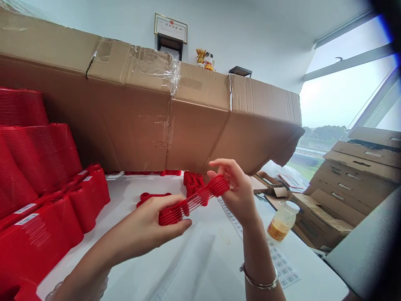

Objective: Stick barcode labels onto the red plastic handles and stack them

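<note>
Between my hands is a small stack of thin red plastic pieces (200, 198), narrow in the middle with wider rounded ends. My left hand (156, 221) grips the near left end, thumb below and fingers above. At the far right end my right hand (235, 188) pinches the stack, its index finger raised and bent over. Behind the hands, a short red stack (194, 184) stands on the white table (131, 271), and a flat red piece (153, 195) lies to its left. Below my hands are a pale rubber band (224, 236) and clear plastic bags (188, 263).
Tall stacks of red pieces (40, 154), some with white barcode labels, fill the left side. A large cardboard sheet (131, 117) leans across the back. To the right are sheets of barcode labels (283, 263), a bottle with orange contents (282, 221) and cardboard boxes (326, 209).
</note>
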`<action>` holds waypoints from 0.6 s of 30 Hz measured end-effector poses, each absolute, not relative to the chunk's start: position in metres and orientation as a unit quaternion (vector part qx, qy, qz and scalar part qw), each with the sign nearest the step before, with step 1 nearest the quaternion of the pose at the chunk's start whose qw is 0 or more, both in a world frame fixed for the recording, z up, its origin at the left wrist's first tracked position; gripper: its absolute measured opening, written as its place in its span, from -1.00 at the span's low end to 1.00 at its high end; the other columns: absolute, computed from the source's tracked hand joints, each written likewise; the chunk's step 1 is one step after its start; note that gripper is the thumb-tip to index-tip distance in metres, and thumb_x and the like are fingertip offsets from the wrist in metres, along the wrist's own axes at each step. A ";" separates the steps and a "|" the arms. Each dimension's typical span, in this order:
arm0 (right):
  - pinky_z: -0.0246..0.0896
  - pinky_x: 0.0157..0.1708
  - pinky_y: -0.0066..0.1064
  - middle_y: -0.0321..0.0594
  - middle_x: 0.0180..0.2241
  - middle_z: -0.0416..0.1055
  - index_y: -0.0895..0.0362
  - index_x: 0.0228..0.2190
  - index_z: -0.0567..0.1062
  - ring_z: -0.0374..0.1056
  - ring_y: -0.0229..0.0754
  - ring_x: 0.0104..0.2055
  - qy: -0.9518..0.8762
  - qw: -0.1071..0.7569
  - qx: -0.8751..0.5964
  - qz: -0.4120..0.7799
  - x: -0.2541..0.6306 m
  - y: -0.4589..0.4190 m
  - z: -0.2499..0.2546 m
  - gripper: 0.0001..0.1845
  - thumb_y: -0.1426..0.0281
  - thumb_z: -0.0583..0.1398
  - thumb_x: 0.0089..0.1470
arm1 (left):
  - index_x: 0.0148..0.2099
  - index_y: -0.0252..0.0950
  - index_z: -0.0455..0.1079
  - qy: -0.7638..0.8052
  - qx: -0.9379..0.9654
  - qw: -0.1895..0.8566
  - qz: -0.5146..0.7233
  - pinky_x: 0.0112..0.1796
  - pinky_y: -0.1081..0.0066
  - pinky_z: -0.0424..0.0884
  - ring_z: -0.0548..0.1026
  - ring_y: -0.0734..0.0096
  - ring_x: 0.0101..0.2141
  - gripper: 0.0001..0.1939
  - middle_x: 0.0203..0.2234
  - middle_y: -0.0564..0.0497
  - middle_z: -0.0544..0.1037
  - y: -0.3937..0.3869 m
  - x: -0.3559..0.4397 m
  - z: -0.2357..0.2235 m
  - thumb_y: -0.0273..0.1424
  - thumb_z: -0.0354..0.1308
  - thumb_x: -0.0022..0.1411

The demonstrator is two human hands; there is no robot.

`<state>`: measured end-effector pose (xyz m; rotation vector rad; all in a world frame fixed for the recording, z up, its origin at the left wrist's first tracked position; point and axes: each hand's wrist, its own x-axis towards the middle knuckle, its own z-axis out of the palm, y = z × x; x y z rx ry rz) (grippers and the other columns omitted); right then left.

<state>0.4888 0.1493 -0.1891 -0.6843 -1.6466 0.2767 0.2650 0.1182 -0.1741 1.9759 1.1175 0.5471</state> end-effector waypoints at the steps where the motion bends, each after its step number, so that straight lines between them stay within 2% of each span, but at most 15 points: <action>1: 0.18 -0.62 -0.51 -0.46 -0.52 0.22 -0.02 -0.15 0.53 0.20 -0.37 -0.57 -0.719 0.614 -0.306 0.109 0.489 0.149 -0.189 -0.88 0.42 0.27 0.27 | -0.21 -0.17 0.42 0.435 0.790 0.371 0.221 -0.43 0.43 0.31 0.36 0.44 -0.43 -0.75 -0.40 0.14 0.42 0.120 0.263 -0.178 -0.10 0.17 0.32; 3: 0.19 -0.61 -0.51 -0.45 -0.52 0.26 0.01 -0.24 0.53 0.22 -0.38 -0.57 -0.720 0.613 -0.315 0.083 0.489 0.149 -0.189 -0.96 0.40 0.27 0.26 | -0.18 -0.15 0.42 0.423 0.812 0.334 0.226 -0.34 0.39 0.31 0.40 0.39 -0.36 -0.73 -0.34 0.14 0.48 0.123 0.260 -0.184 -0.07 0.21 0.30; 6: 0.24 -0.57 -0.51 -0.43 -0.49 0.35 0.03 -0.32 0.50 0.30 -0.37 -0.53 -0.708 0.632 -0.312 0.049 0.489 0.150 -0.189 -0.90 0.42 0.33 0.20 | -0.13 -0.12 0.40 0.418 0.828 0.305 0.216 -0.28 0.35 0.29 0.41 0.34 -0.29 -0.72 -0.29 0.15 0.51 0.123 0.257 -0.189 -0.06 0.23 0.28; 9: 0.26 -0.56 -0.51 -0.42 -0.50 0.39 0.05 -0.40 0.44 0.33 -0.37 -0.53 -0.707 0.631 -0.320 0.014 0.489 0.150 -0.189 -0.80 0.45 0.36 0.16 | -0.22 -0.15 0.35 0.429 0.831 0.272 0.227 -0.33 0.37 0.24 0.37 0.38 -0.35 -0.77 -0.38 0.17 0.47 0.120 0.258 -0.190 -0.12 0.13 0.37; 14: 0.29 -0.48 -0.45 -0.38 -0.49 0.41 0.07 -0.46 0.39 0.31 -0.34 -0.48 -0.723 0.615 -0.306 -0.073 0.488 0.153 -0.189 -0.73 0.49 0.35 0.16 | -0.36 -0.20 0.22 0.433 0.830 0.252 0.246 -0.42 0.39 0.16 0.29 0.46 -0.45 -0.68 -0.48 0.20 0.37 0.118 0.260 -0.192 -0.19 0.02 0.44; 18: 0.18 -0.51 -0.44 -0.38 -0.51 0.38 0.08 -0.52 0.31 0.26 -0.34 -0.50 -0.719 0.625 -0.269 -0.142 0.486 0.156 -0.190 -0.63 0.56 0.36 0.14 | -0.38 -0.22 0.11 0.428 0.834 0.251 0.240 -0.44 0.40 0.12 0.24 0.48 -0.46 -0.66 -0.49 0.20 0.33 0.116 0.258 -0.193 -0.21 0.00 0.45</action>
